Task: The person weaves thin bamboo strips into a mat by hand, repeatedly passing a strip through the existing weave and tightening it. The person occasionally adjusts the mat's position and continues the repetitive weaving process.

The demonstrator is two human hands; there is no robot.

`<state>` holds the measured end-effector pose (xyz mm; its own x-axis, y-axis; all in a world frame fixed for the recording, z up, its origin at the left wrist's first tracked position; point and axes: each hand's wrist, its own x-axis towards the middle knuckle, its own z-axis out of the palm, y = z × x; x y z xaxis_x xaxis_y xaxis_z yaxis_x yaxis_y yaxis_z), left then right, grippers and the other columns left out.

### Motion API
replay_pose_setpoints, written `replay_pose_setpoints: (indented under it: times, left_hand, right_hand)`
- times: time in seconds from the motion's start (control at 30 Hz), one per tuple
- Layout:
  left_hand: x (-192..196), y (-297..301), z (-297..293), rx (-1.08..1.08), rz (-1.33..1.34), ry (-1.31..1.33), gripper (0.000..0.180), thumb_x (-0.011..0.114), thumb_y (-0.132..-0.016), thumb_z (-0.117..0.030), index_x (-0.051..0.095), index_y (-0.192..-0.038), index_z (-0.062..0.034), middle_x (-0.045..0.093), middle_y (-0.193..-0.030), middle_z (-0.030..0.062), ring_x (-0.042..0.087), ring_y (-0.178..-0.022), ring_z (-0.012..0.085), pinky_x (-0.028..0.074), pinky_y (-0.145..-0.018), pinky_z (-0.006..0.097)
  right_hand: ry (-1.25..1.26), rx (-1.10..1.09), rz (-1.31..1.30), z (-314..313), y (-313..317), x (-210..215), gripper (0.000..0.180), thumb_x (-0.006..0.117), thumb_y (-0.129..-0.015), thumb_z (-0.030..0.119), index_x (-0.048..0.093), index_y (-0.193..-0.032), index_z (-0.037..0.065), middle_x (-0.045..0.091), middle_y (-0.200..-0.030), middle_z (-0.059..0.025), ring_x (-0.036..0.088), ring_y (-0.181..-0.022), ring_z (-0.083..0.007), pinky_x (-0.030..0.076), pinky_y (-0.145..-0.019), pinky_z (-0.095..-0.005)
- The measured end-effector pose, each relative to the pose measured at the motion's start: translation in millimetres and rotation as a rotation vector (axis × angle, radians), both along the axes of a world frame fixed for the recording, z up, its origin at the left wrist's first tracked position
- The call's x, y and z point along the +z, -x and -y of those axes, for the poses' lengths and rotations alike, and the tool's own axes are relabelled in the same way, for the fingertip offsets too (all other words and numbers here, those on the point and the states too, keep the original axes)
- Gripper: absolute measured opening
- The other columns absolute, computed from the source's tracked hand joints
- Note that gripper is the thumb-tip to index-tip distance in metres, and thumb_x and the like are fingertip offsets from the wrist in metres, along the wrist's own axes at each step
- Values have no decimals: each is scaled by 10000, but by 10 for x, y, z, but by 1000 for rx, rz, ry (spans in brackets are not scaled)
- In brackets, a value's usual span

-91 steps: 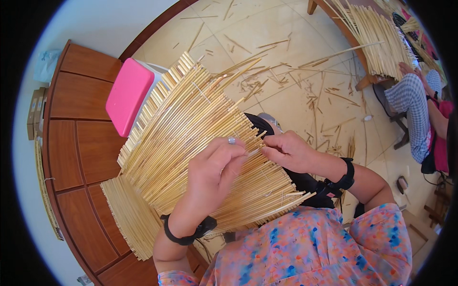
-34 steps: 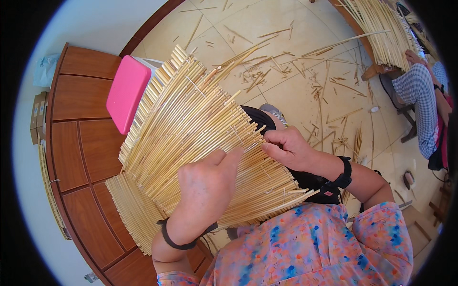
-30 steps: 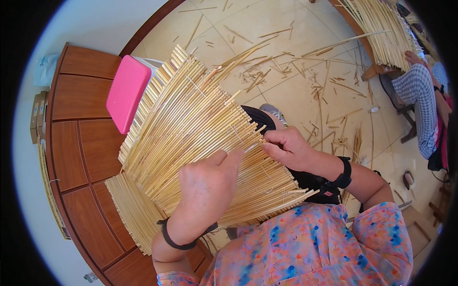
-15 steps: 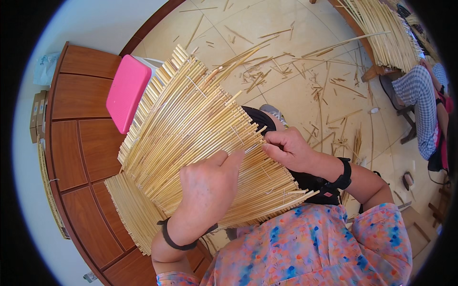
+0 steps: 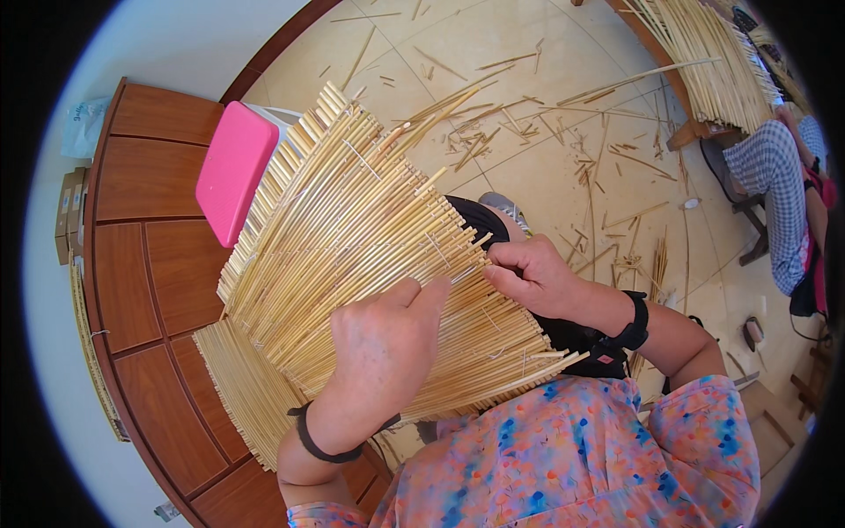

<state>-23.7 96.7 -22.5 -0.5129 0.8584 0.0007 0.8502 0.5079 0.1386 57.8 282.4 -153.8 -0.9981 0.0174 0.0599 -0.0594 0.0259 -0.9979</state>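
Note:
A mat of straw-coloured reeds (image 5: 343,229), bound in rows with pale thread, slopes across my lap. My left hand (image 5: 385,345) lies over its middle with the fingers closed and the index finger and thumb pointing toward the right edge; its fingertips are partly hidden. At the mat's right edge, by the cut reed ends, my right hand (image 5: 539,276) is closed in a pinch. Between the two hands runs a short white line, maybe thread. Whatever lies in either pinch is too small to make out. A second reed section (image 5: 242,387) hangs at the lower left.
A pink stool (image 5: 236,172) stands beyond the mat's left side, near a brown wooden cabinet (image 5: 145,273). Cut reed scraps (image 5: 480,145) litter the tiled floor. At the far right, another person in checked trousers (image 5: 775,176) sits beside a bench (image 5: 682,88) bearing reeds.

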Motion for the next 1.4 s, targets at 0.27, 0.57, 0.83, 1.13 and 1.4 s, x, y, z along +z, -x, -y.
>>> replay_pose_setpoints:
  times: [0.27, 0.57, 0.83, 1.13, 1.4]
  left_hand:
    - [-22, 28, 12, -36, -22, -5, 308, 649, -749, -47, 710, -1042, -123, 531, -659, 23, 560, -465, 237, 415, -395, 370]
    - [61, 13, -29, -15, -6, 70, 235, 665, -825, -55, 734, -1043, -110, 555, -654, 41, 573, -512, 243, 424, -441, 371]
    - [147, 59, -161, -142, -136, 158, 92, 662, -711, -93, 591, -769, -108, 526, -655, 29, 602, -494, 205, 443, -397, 355]
    - [335, 193, -353, -292, -112, 271, 59, 661, -725, -75, 608, -747, -85, 569, -664, 53, 634, -547, 244, 465, -452, 366]
    - [349, 218, -382, -334, -101, 269, 43, 669, -728, -95, 637, -743, -71, 635, -684, 68, 669, -546, 215, 484, -435, 342]
  right_hand:
    - [-34, -32, -17, 8, -2, -18, 291, 619, -977, 134, 542, -724, 13, 444, -574, -28, 400, -535, -101, 350, -492, -304]
    - [-34, -37, -27, 13, -1, -24, 285, 615, -972, 123, 529, -724, 10, 428, -572, -29, 383, -536, -98, 341, -489, -303]
    - [-38, -20, -2, -5, -3, 3, 299, 607, -986, 163, 538, -736, 14, 438, -584, -38, 409, -550, -112, 361, -509, -307]
    - [-11, -36, -27, 21, -4, 28, 306, 595, -977, 114, 467, -719, 10, 371, -566, -27, 327, -543, -95, 315, -482, -308]
    - [-65, -52, 13, 9, -22, 17, 276, 616, -975, 159, 579, -746, 10, 486, -576, -65, 439, -523, -140, 382, -503, -318]
